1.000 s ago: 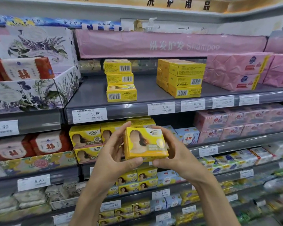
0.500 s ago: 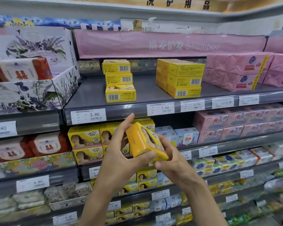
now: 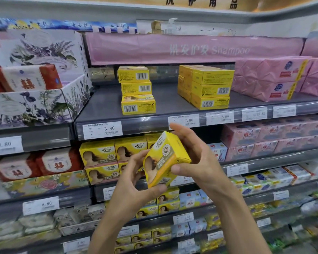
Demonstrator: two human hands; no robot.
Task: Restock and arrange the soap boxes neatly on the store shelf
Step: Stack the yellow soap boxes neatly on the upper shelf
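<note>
Left hand [image 3: 130, 182], right hand [image 3: 200, 162] gripping soap box [image 3: 165, 158], grey shelf [image 3: 169, 99] (price-tagged)

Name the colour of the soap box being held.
The soap box is yellow with a printed portrait; head view.

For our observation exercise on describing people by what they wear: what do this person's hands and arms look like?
Both are bare. The left hand and right hand wear no gloves, and no ring shows. The left forearm and right forearm run uncovered to the picture's bottom edge: no sleeve, watch or bracelet in view.
</note>
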